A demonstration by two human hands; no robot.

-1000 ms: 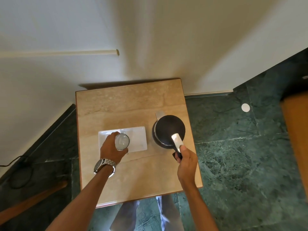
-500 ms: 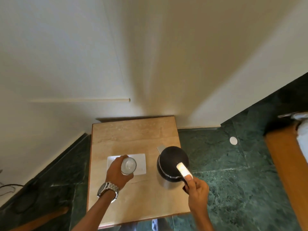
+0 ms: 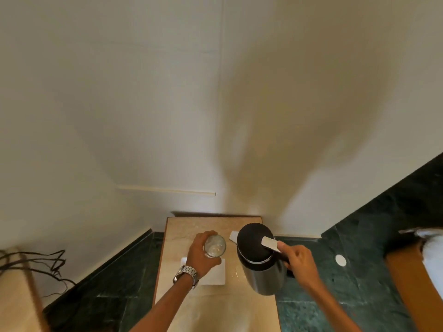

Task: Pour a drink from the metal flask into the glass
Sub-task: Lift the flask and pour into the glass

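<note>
Since the earlier frames the flask (image 3: pixel 260 259) has been lifted and swung up, so that its steel side is now seen below the black top, where before only the top was visible; the glass (image 3: pixel 215 246) has also been raised off the tray (image 3: pixel 217 274). The camera has tilted up, and more wall is shown.

The glass is gripped by the left hand (image 3: pixel 202 256), fingers wrapped closed round its side, its mouth facing up; it is held above the far end of the white tray, just beside the flask's top. A metal watch (image 3: pixel 187 276) is worn on that wrist.

The flask's dark handle is clasped by the right hand (image 3: pixel 299 259), closed round it, with the thumb laid at the end of the pale lever (image 3: pixel 269 243) on the lid. The flask is held near upright above the right side of the table (image 3: pixel 211 307). Whether its base touches the table cannot be told. No liquid is seen passing between flask and glass.
</note>
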